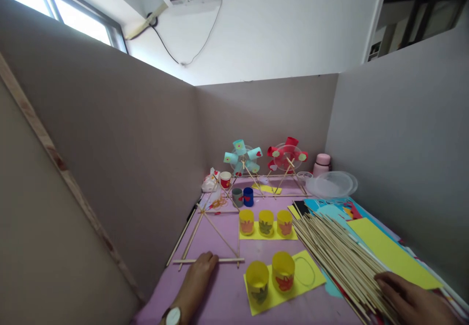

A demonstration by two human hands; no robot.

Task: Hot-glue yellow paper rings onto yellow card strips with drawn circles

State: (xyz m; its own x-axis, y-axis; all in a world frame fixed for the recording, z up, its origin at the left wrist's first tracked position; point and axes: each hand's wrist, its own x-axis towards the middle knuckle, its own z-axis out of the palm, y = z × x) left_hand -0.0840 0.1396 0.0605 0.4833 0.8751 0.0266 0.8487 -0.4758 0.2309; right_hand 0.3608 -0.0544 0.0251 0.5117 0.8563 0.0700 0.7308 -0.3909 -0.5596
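Observation:
My left hand (203, 269), with a watch on its wrist, has its fingers curled over a thin wooden stick (230, 260) at the near side of a triangular stick frame (221, 230). The frame lies on the purple tabletop, its joints apparently tied. My right hand (410, 295) is at the near end of a large bundle of thin wooden sticks (330, 247), with fingers stretched out and touching its edge. Between the hands, two yellow cups (257, 278) with leaf-like cutouts stand on a yellow paper strip (315, 278) with a drawn oval.
Three more yellow cups (266, 223) stand farther back, near a grey cup (237, 197) and a blue cup (248, 197). Two wheel models, one light blue (239, 146) and one red (291, 141), stand behind. Clear plastic lids (332, 184) and a pink bottle (322, 164) are at back right. Partitions (267, 110) enclose the table.

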